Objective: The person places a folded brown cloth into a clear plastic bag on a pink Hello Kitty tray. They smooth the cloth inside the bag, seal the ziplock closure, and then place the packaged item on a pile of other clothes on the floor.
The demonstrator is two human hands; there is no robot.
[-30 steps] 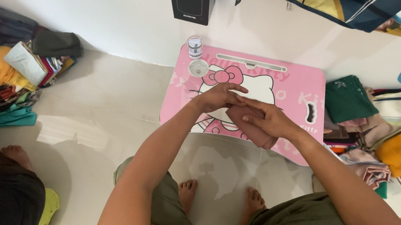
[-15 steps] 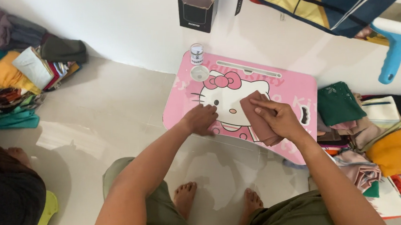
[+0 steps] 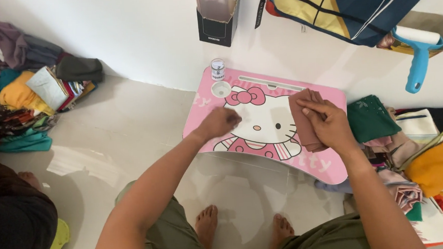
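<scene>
A pink lap table (image 3: 331, 166) with a cartoon cat picture stands on the floor against the white wall. On its right half lies a folded dusty-pink cloth (image 3: 300, 115). My right hand (image 3: 329, 124) presses flat on that cloth, fingers spread over it. Apart from it, my left hand (image 3: 222, 122) rests on the table's left half, fingers loosely curled with nothing in them. Near the table's far left corner a small white jar (image 3: 218, 69) stands behind a round white cup recess (image 3: 221, 89).
Folded clothes are stacked at the left (image 3: 25, 95) and at the right (image 3: 417, 143) of the table. On the wall hang a black box holder (image 3: 219, 22), a bag (image 3: 347, 6) and a blue lint roller (image 3: 418, 56). Another person's leg (image 3: 12, 224) is at the lower left.
My hands have parted: the right slid the folded pink cloth toward the table's right side, the left stayed on the left half. The camera has tilted slightly.
</scene>
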